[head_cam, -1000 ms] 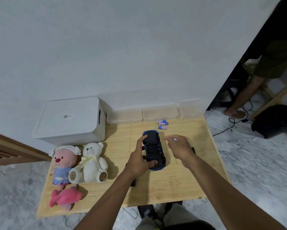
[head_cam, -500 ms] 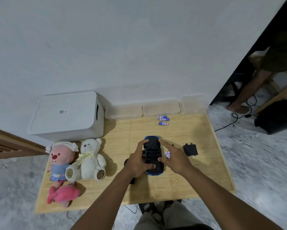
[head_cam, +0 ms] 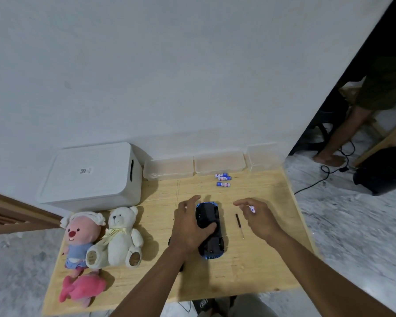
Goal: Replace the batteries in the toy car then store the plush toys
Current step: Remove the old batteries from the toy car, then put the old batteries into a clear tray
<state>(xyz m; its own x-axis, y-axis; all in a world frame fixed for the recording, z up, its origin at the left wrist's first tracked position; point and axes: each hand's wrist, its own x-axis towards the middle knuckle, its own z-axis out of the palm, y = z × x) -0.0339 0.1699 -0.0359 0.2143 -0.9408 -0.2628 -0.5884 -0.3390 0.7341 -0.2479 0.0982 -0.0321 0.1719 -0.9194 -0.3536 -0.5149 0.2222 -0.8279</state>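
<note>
The blue toy car (head_cam: 211,242) lies upside down on the wooden table (head_cam: 249,271), black underside up. My left hand (head_cam: 190,227) grips it from the left, thumb across the underside. To the right of the car my right hand (head_cam: 257,217) hovers, holding a small blue-and-white battery (head_cam: 251,208) in its fingertips. Three more batteries (head_cam: 223,179) lie at the table's far edge. A pink-faced plush (head_cam: 80,239), a white teddy bear (head_cam: 120,236) and a pink plush (head_cam: 82,290) sit at the table's left end.
A small screwdriver (head_cam: 239,225) lies between the car and my right hand. A white lidded box (head_cam: 89,175) stands back left, with three clear plastic containers (head_cam: 218,164) along the wall. A person's leg (head_cam: 338,136) and cables are on the floor at right.
My right hand has pulled away from the car to the right, with the battery in its fingers, and now covers the spot where a black cover lay. The screwdriver has come into sight.
</note>
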